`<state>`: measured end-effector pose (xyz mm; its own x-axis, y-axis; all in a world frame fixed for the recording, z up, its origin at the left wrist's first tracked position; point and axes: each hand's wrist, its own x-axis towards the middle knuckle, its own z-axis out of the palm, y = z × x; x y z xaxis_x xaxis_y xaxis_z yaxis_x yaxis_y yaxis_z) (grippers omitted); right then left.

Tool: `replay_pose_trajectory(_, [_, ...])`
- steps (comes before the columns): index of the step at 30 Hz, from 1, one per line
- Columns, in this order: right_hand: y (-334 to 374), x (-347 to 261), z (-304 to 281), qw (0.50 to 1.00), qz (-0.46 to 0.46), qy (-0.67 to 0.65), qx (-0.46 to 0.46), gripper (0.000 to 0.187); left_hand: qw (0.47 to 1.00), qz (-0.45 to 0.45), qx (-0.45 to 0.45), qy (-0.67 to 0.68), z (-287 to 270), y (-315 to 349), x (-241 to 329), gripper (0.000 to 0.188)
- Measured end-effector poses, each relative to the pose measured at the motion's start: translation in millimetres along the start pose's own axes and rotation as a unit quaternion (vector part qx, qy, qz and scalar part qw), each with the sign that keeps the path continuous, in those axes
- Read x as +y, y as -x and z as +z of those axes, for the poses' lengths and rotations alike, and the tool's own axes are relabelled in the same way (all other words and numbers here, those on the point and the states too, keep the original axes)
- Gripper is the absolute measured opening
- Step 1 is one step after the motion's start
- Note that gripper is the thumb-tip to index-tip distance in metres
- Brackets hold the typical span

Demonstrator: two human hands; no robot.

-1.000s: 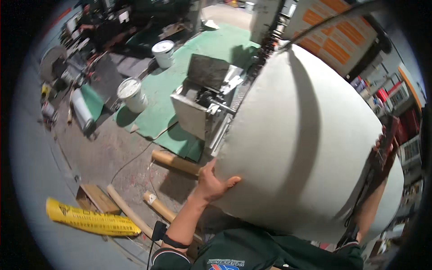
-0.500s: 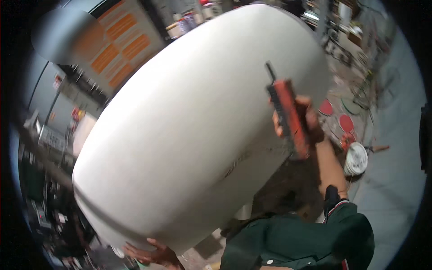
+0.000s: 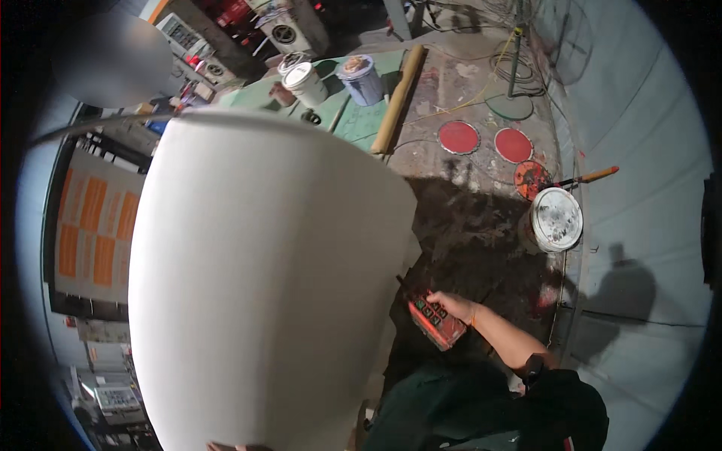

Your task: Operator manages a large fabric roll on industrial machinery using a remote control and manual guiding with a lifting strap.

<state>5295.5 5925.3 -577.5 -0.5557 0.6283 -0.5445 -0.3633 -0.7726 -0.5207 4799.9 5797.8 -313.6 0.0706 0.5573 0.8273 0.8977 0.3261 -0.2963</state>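
lower centre, our right hand (image 3: 454, 307) angles leftward, clasping a red remote (image 3: 436, 326); whether our bottom-edge left hand (image 3: 221, 447) grips, we can't tell.

I can make out no word or number for certain from here. The nearest marks are on the red and black box-shaped handheld controller (image 3: 438, 322) in the right hand (image 3: 451, 305), where small pale signs sit on dark square buttons, too small for me to tell. On the large pale board with orange rectangular blocks (image 3: 87, 242), I see only blurred print. A white rectangular panel with dark rows of marks (image 3: 118, 398) at lower left is equally illegible to me.
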Motion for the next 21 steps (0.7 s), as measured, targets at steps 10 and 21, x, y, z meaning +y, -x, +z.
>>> replay_pose_trajectory(10, [-32, -76, -148, 0.961, 0.266, 0.064, 0.042, 0.049, 0.996, 0.069, 0.013, -0.063, 24, -100, 66, 0.053])
replay_pose_trajectory(21, [-43, -260, -249, 0.965, 0.181, 0.128, 0.138, 0.041, 0.992, -0.094, -0.079, -0.035, 22, -108, 98, 0.061])
